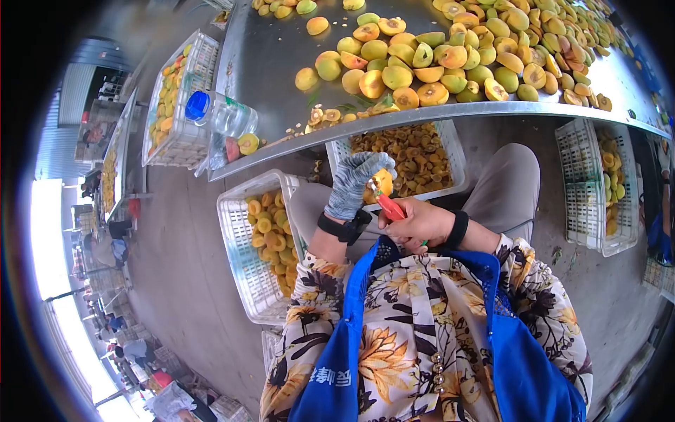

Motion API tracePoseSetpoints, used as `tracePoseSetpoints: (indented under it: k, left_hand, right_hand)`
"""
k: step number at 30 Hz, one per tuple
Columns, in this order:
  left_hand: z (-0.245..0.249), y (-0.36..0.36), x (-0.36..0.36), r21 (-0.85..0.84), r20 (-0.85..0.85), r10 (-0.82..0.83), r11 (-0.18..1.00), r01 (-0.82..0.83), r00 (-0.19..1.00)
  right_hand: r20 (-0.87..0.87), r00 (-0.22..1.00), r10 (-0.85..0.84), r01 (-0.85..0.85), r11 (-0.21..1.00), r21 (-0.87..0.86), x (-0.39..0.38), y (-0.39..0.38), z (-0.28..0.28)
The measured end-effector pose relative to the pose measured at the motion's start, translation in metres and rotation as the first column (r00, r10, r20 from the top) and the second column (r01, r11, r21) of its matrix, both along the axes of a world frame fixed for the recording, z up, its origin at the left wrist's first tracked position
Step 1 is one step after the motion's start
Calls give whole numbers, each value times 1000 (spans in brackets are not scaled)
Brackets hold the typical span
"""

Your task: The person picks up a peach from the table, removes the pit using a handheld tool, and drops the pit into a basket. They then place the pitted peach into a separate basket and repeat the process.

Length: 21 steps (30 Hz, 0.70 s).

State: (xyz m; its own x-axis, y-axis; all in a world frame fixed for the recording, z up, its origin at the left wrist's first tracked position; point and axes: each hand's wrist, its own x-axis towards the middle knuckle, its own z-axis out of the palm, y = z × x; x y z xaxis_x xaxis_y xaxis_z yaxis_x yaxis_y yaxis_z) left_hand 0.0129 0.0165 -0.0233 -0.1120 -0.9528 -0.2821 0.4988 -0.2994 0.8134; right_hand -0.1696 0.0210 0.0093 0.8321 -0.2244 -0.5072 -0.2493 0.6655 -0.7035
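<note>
My left hand [349, 184], in a grey glove, holds a yellow fruit half [382, 182] over the near edge of a white crate [455, 151] of cut fruit pieces. My bare right hand [420, 224] is wrapped round a red-handled tool [391, 207], whose tip touches the fruit. A bit of green shows under the right fingers. Both hands are close together in front of my chest, below the table edge. The tool's tip is too small to make out clearly.
A metal table [274, 70] carries many halved fruits [422, 56] and a blue-capped bottle [235, 116]. Crates of fruit stand at my left [242, 260], at the right [583, 183] and beyond the table's left end [200, 63]. People [137, 349] are far off at the lower left.
</note>
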Motion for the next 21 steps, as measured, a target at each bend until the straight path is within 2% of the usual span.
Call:
tracePoseSetpoints:
  k: [1,2,3,4,5,6,8,9,10,12,13,14,15,16,17,18,19,20,21]
  left_hand:
    - [-2,0,-2,-45,126,62,997,-57,990]
    - [-4,0,-5,-49,125,65,997,-59,990]
    - [-2,-2,-10,39,-17,147,988,-147,989]
    - [1,-3,-15,137,-148,239,966,-219,960]
    - [4,-6,-19,143,-155,300,950,-279,941]
    - [9,-6,-21,152,-119,316,943,-297,941]
    - [13,-10,-23,322,-91,560,799,-508,823]
    - [1,-8,-10,314,-128,490,845,-433,862]
    - [-2,-5,4,303,-159,409,886,-350,899]
    - [0,-1,19,312,-90,415,875,-370,905]
    - [7,5,25,277,-13,457,856,-436,889]
    - [12,9,32,234,61,496,837,-495,866]
    - [-8,13,54,216,114,602,761,-612,790]
    - [5,24,70,169,127,581,786,-595,804]
    - [13,37,84,117,232,615,752,-649,754]
    - [0,46,110,-33,297,713,672,-739,635]
    - [-52,70,175,-129,500,659,698,-704,562]
    - [-73,87,220,-327,809,492,831,-450,321]
    - [-33,84,205,-158,973,218,868,-471,75]
  right_hand:
    - [126,992,-11,-22,966,259,0,-1,-5]
    - [241,969,-53,-75,867,492,1,-2,-10]
    - [242,969,-48,-78,870,486,3,-3,-14]
    - [312,941,-134,-63,834,549,6,-3,-19]
    - [372,901,-224,-58,787,614,9,-1,-22]
    - [375,901,-218,-64,788,612,9,-1,-19]
    - [535,779,-328,-35,828,559,-1,-7,-7]
    - [610,717,-339,-45,850,525,-9,-15,-2]
    - [582,739,-340,35,882,470,-15,-21,3]
    - [207,949,-236,217,970,112,-12,-31,11]
    - [209,950,-230,210,971,114,-12,-32,-13]
    - [116,960,-255,270,727,-632,-13,-34,-56]
    - [74,938,-339,95,46,-994,-12,-38,-78]
    - [82,937,-339,100,36,-994,-12,-41,-62]
    - [-128,923,-363,31,400,-916,-12,-40,-32]
    - [-330,893,-308,-13,713,-701,-13,-37,-16]
    - [-323,902,-286,-7,738,-674,-14,-35,-17]
    - [-318,901,-295,3,737,-676,-15,-33,-25]
    - [-294,902,-317,-50,598,-800,-14,-30,-40]
